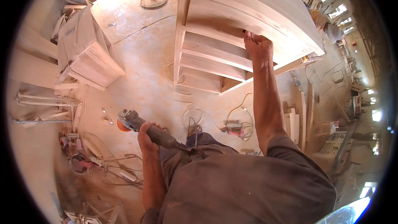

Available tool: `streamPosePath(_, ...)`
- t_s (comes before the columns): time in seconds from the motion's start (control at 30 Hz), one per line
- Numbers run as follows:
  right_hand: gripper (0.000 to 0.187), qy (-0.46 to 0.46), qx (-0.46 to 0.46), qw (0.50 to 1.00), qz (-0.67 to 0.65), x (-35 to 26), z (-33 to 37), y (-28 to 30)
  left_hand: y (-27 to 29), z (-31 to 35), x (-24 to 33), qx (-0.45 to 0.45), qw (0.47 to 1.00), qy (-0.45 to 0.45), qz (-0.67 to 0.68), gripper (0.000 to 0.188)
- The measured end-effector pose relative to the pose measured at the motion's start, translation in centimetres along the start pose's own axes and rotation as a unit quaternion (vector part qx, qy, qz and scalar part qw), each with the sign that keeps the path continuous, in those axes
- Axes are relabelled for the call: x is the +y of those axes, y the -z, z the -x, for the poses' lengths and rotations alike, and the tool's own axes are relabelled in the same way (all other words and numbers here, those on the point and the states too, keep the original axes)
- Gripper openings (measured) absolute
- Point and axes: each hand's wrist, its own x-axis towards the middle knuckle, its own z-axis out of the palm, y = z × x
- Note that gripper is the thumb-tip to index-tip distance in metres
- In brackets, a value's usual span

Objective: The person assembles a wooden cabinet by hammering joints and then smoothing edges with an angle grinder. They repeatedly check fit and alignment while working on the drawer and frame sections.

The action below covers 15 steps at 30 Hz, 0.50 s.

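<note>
My left hand (pixel 146 139) is wrapped round the body of a grey angle grinder (pixel 163 138), low in front of me. The grinder's orange disc (pixel 122 125) points to the left, away from my body. My right arm reaches forward to a large pale wooden cabinet (pixel 180 37) with several open slots. Against its top panel (pixel 215 16), my right hand (pixel 260 47) is closed, fingertips beside a small dark spot; what they pinch, if anything, is too small to make out.
A smaller wooden cabinet (pixel 89 54) stands tilted at the left. Cables and red-and-grey power tools (pixel 235 130) lie on the dusty floor, with more tools (pixel 81 161) at lower left. Boards (pixel 304 116) stand at the right. A round metal base with a pole (pixel 153 1) is farther off.
</note>
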Motion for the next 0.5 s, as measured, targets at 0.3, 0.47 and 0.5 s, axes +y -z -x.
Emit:
streamPosePath(0.3, 0.055, 0.042, 0.044, 0.998, -0.002, 2.1, 13.0, 2.9, -2.6, -4.2, 7.7, -0.091, 0.994, -0.020, -0.050, 0.021)
streamPosePath(0.47, 0.048, 0.147, 0.114, 0.973, 0.139, 5.4, 19.2, 4.9, -5.0, -5.6, 12.8, -0.179, 0.977, 0.047, -0.105, 0.035)
streamPosePath(0.5, 0.046, 0.175, 0.119, 0.959, 0.186, 7.1, 20.8, 4.9, -5.3, -6.1, 13.7, -0.217, 0.968, 0.050, -0.115, 0.037)
